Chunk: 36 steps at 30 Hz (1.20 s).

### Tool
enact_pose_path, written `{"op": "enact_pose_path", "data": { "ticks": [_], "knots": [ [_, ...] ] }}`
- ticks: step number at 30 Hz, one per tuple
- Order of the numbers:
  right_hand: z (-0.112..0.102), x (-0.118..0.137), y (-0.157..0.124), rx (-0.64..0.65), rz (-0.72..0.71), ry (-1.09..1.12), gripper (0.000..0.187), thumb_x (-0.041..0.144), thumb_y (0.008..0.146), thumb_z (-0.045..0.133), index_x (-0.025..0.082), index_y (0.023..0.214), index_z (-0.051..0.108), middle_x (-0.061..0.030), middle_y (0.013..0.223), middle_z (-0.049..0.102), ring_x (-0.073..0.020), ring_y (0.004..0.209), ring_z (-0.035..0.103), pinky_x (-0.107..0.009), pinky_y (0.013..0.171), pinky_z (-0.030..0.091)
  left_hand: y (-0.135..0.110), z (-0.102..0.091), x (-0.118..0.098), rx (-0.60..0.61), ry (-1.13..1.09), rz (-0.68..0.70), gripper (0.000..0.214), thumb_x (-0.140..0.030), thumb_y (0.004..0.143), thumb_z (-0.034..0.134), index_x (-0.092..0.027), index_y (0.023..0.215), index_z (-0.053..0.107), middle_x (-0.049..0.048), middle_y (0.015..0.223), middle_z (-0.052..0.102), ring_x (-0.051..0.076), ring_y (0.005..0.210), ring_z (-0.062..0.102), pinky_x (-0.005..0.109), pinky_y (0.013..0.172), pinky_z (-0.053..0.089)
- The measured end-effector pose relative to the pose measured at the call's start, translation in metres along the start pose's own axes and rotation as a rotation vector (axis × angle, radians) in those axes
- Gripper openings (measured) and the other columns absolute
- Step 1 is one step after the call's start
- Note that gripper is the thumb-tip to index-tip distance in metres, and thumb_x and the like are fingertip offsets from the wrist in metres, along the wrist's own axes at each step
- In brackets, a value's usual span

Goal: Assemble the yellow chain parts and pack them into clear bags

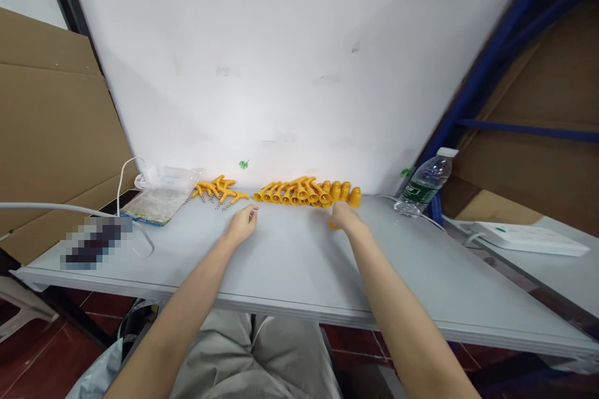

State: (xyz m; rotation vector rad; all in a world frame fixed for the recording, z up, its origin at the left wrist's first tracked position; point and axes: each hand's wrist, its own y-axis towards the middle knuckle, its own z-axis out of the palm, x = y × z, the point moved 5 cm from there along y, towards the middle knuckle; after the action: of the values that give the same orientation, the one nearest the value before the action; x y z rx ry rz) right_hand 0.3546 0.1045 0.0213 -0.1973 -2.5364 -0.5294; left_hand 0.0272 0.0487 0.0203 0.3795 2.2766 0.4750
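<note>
My left hand (242,222) rests above the table near the left end of the yellow row, its fingers curled in; whatever they may hold is hidden. My right hand (345,215) is closed at the row's right end, and a bit of a yellow plastic piece (333,225) shows beneath its fingers. Along the wall lie several yellow horn-shaped pieces (285,193), flared open ends facing me. Upright yellow cup-like pieces (355,197) stand to their right. Farther left is a loose pile of yellow branched pieces (219,187) with small metal screws or springs at their ends.
A clear water bottle (423,184) stands at the table's back right, beside a white power strip (528,239). Plastic bags (159,199), a white cable (60,206) and a blurred dark object (96,246) lie at left. A white wall panel (290,75) closes off the back.
</note>
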Motion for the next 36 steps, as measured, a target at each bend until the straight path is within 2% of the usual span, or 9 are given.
{"op": "enact_pose_path", "data": {
  "ticks": [3, 8, 10, 13, 19, 23, 28, 32, 36],
  "knots": [
    [0.015, 0.031, -0.009, 0.199, 0.086, 0.118, 0.016, 0.015, 0.060, 0.074, 0.020, 0.066, 0.060, -0.0121, 0.066, 0.063, -0.0348, 0.076, 0.066, -0.046, 0.067, 0.052, 0.002, -0.004, -0.002, -0.044, 0.043, 0.011, 0.023, -0.016, 0.086, 0.047, -0.020, 0.096, 0.067, 0.0068, 0.091, 0.070, 0.020, 0.084, 0.066, 0.036, 0.081, 0.052],
    [0.037, 0.090, -0.032, 0.436, 0.009, 0.185, 0.030, 0.004, 0.049, 0.072, 0.021, 0.053, 0.048, 0.0022, 0.049, 0.050, -0.0176, 0.056, 0.054, -0.026, 0.050, 0.041, 0.017, -0.027, 0.010, -0.228, 0.222, -0.134, 0.024, -0.010, 0.082, 0.050, -0.019, 0.098, 0.066, 0.0133, 0.109, 0.067, 0.030, 0.106, 0.061, 0.050, 0.093, 0.046],
    [0.043, 0.105, -0.043, 0.431, -0.058, 0.218, 0.027, 0.007, 0.052, 0.072, 0.020, 0.058, 0.049, 0.0028, 0.054, 0.053, -0.0140, 0.058, 0.052, -0.023, 0.050, 0.038, 0.027, -0.037, 0.019, -0.244, 0.308, -0.253, 0.027, -0.012, 0.083, 0.052, -0.020, 0.105, 0.064, 0.0152, 0.117, 0.064, 0.033, 0.116, 0.055, 0.053, 0.096, 0.043],
    [0.047, 0.115, -0.056, 0.283, -0.129, 0.196, 0.020, 0.019, 0.064, 0.071, 0.019, 0.071, 0.053, -0.0003, 0.071, 0.060, -0.0136, 0.067, 0.053, -0.023, 0.058, 0.038, 0.038, -0.050, 0.032, -0.193, 0.419, -0.409, 0.031, -0.015, 0.085, 0.052, -0.021, 0.114, 0.061, 0.0157, 0.126, 0.059, 0.033, 0.126, 0.047, 0.055, 0.103, 0.036],
    [0.052, 0.118, -0.067, 0.227, -0.177, 0.078, 0.013, 0.030, 0.079, 0.063, 0.018, 0.080, 0.057, -0.0063, 0.088, 0.065, -0.0192, 0.082, 0.057, -0.029, 0.073, 0.039, 0.045, -0.057, 0.054, -0.160, 0.394, -0.518, 0.023, -0.021, 0.083, 0.060, -0.019, 0.105, 0.064, 0.0182, 0.129, 0.056, 0.036, 0.131, 0.041, 0.058, 0.107, 0.028],
    [0.050, 0.121, -0.066, 0.180, -0.265, 0.139, 0.011, 0.029, 0.080, 0.060, 0.019, 0.085, 0.059, -0.0068, 0.093, 0.065, -0.0202, 0.086, 0.057, -0.031, 0.076, 0.040, 0.046, -0.061, 0.067, -0.354, 0.187, -0.522, 0.007, -0.017, 0.077, 0.066, -0.016, 0.083, 0.064, 0.0187, 0.116, 0.062, 0.037, 0.129, 0.043, 0.060, 0.104, 0.029],
    [0.050, 0.121, -0.065, 0.099, -0.329, 0.187, 0.013, 0.028, 0.081, 0.058, 0.019, 0.090, 0.060, -0.0081, 0.095, 0.065, -0.0227, 0.092, 0.058, -0.035, 0.081, 0.042, 0.050, -0.066, 0.073, -0.596, -0.267, -0.551, 0.020, -0.022, 0.074, 0.071, -0.018, 0.065, 0.053, 0.0112, 0.095, 0.067, 0.030, 0.120, 0.053, 0.052, 0.098, 0.041],
    [0.054, 0.118, -0.064, 0.059, -0.350, 0.238, 0.020, 0.024, 0.080, 0.058, 0.018, 0.098, 0.060, -0.0098, 0.102, 0.063, -0.0237, 0.096, 0.059, -0.037, 0.085, 0.044, 0.050, -0.056, 0.060, -0.657, -0.713, -0.602, 0.015, -0.026, 0.082, 0.063, -0.019, 0.073, 0.053, 0.0058, 0.087, 0.066, 0.018, 0.098, 0.063, 0.037, 0.092, 0.047],
    [0.057, 0.115, -0.061, 0.039, -0.362, 0.277, 0.021, 0.023, 0.079, 0.058, 0.018, 0.099, 0.061, -0.0103, 0.102, 0.063, -0.0235, 0.094, 0.059, -0.038, 0.086, 0.047, 0.041, -0.035, 0.039, -0.559, -1.110, -0.642, 0.008, -0.013, 0.084, 0.056, -0.020, 0.081, 0.054, 0.0044, 0.087, 0.066, 0.012, 0.089, 0.065, 0.030, 0.086, 0.050]
  ]
}}
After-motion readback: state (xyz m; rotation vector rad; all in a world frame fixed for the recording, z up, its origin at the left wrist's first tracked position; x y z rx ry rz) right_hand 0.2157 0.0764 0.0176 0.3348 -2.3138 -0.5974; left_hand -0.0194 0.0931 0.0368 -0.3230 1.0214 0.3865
